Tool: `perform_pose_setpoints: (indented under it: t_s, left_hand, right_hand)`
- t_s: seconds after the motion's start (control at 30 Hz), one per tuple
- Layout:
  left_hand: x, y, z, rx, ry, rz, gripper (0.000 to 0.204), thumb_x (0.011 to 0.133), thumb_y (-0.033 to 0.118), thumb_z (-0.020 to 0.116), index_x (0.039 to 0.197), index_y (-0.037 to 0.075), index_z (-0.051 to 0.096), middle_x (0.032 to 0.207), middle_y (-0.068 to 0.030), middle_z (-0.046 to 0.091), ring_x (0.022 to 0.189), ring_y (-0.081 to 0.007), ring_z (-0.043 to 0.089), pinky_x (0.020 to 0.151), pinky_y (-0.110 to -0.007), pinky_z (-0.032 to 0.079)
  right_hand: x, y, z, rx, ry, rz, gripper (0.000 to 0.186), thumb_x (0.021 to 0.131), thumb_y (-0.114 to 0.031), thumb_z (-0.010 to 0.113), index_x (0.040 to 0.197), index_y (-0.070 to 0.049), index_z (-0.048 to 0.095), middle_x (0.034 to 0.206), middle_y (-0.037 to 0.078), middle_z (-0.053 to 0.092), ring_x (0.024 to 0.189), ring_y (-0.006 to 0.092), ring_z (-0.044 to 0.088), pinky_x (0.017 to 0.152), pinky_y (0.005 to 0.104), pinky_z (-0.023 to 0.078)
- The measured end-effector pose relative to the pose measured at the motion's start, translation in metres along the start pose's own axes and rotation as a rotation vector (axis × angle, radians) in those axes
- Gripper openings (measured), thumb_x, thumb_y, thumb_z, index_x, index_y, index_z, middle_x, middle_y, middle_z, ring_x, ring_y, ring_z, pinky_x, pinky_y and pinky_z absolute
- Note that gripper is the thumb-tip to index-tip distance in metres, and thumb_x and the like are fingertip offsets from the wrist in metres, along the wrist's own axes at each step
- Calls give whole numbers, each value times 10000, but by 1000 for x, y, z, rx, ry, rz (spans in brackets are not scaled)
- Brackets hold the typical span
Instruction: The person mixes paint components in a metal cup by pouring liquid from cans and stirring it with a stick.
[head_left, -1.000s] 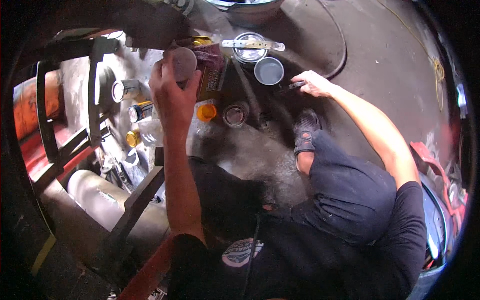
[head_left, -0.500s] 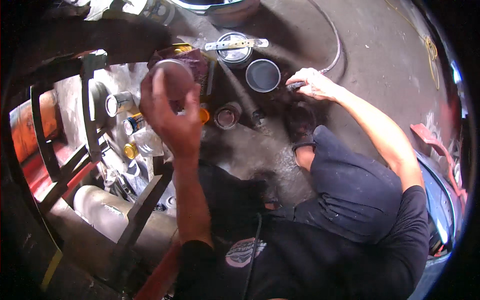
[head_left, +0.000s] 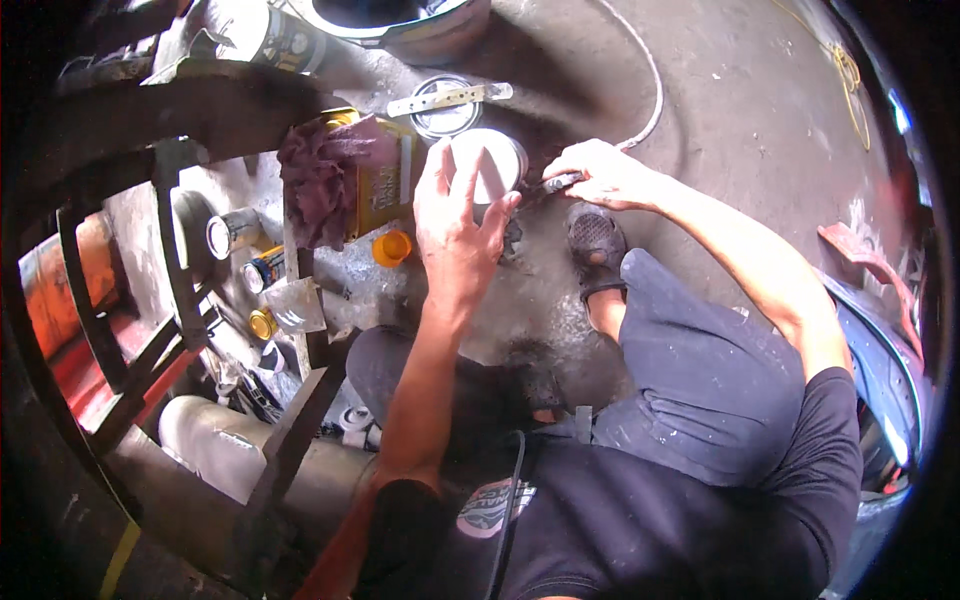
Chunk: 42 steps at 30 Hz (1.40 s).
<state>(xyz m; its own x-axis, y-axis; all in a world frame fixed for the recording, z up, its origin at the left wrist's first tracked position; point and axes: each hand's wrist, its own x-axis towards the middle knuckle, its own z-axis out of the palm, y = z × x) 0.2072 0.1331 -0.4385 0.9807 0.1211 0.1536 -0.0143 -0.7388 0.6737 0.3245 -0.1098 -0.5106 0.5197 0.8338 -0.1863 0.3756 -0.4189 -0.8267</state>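
Note:
My left hand [head_left: 460,215] holds a round, pale lid [head_left: 497,165] with spread fingers. The lid lies over the spot where the can of grey paint stands, hiding it; I cannot tell whether it is seated on the rim. To the right, my right hand [head_left: 605,175] is closed around the end of a hose [head_left: 650,90], with a metal fitting [head_left: 562,182] poking out between the fingers. Just beyond the lid stands a closed tin [head_left: 447,122] with a perforated metal strip [head_left: 450,98] across its top.
A maroon rag [head_left: 322,185] lies over a yellow rectangular can [head_left: 383,190] on the left, near an orange cap [head_left: 392,248]. Several small tins stand behind a dark metal frame [head_left: 175,240]. A large tub [head_left: 430,35] is at the far side. My shoe [head_left: 597,240] rests on the floor.
My left hand has carried the lid rightward from near the rag to over the grey paint can. My right hand keeps its grip on the hose end. The view has shifted slightly.

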Motion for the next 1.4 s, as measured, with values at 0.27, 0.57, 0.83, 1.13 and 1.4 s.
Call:
perform_pose_setpoints:
  t_s: [0.27, 0.57, 0.83, 1.13, 1.4]
  left_hand:
    - [1, 5, 2, 35, -20, -2, 774, 814, 297, 885, 1485, 96, 556, 1552, -273, 451, 1395, -458, 464, 1160, -536, 378]
    - [20, 2, 14, 207, -12, 181, 825, 851, 423, 839, 1536, 108, 503, 1548, -318, 409, 1386, -529, 428, 1128, -590, 410]
    - [27, -1, 28, 261, 112, 273, 693, 806, 293, 875, 1420, 122, 606, 1296, -216, 619, 1173, -437, 575, 915, -508, 562]
    - [64, 45, -12, 242, 176, 350, 619, 764, 177, 865, 1343, 104, 658, 1372, -232, 574, 1127, -444, 605, 948, -519, 530]
    - [108, 126, -80, 248, 243, 346, 628, 750, 191, 882, 1340, 131, 674, 1374, -219, 584, 1128, -418, 601, 932, -496, 533]
  right_hand:
    - [-5, -2, -2, -68, -8, 40, 351, 851, -138, 675, 1192, -74, 723, 985, 161, 703, 950, 352, 679, 846, 455, 548]
    - [-5, -9, 4, -93, 52, 27, 254, 851, -185, 761, 1094, -117, 735, 954, 124, 669, 933, 345, 635, 837, 472, 500]
    - [-14, -3, 19, -71, 60, 1, 214, 765, -175, 691, 970, -120, 721, 912, 158, 662, 940, 395, 621, 833, 509, 503]
    - [-13, -43, -52, -74, -4, -74, 431, 823, -210, 768, 1234, -91, 722, 1016, 160, 711, 953, 365, 651, 871, 459, 535]
    - [-14, -105, -133, -214, 13, -101, 543, 819, -98, 712, 1357, -156, 674, 1106, 135, 720, 1024, 362, 683, 927, 458, 553]
